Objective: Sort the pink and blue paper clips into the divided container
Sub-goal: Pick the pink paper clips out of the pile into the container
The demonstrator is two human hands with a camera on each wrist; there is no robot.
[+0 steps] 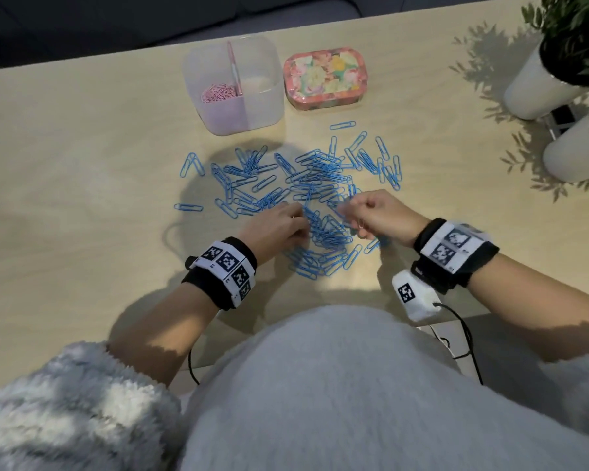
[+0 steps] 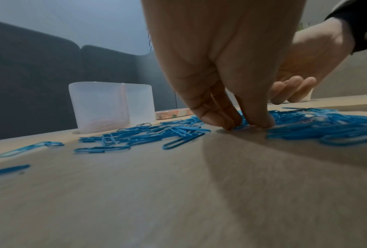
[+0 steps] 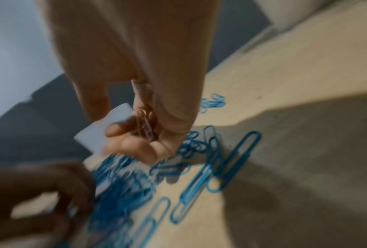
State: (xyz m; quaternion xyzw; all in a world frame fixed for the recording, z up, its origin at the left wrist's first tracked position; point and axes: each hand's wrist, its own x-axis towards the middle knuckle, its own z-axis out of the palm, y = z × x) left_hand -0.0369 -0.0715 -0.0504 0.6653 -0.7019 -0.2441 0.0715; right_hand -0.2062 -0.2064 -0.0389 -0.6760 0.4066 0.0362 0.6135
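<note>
Several blue paper clips (image 1: 306,185) lie scattered on the wooden table (image 1: 82,171). The translucent divided container (image 1: 266,107) stands behind them, with pink paper clips (image 1: 218,93) in its left compartment; I see nothing in its right one. My left hand (image 1: 301,220) reaches down into the near part of the pile. In the left wrist view its thumb and fingers (image 2: 242,125) pinch blue clips (image 2: 305,127) against the table. My right hand (image 1: 357,226) hovers just right of it, and its curled fingers (image 3: 136,134) hold a few pink paper clips (image 3: 145,125).
A floral tin (image 1: 325,78) sits right of the container. Two white plant pots (image 1: 541,90) stand at the table's far right. A white sensor box (image 1: 413,295) with a cable hangs under my right wrist near the table's front edge.
</note>
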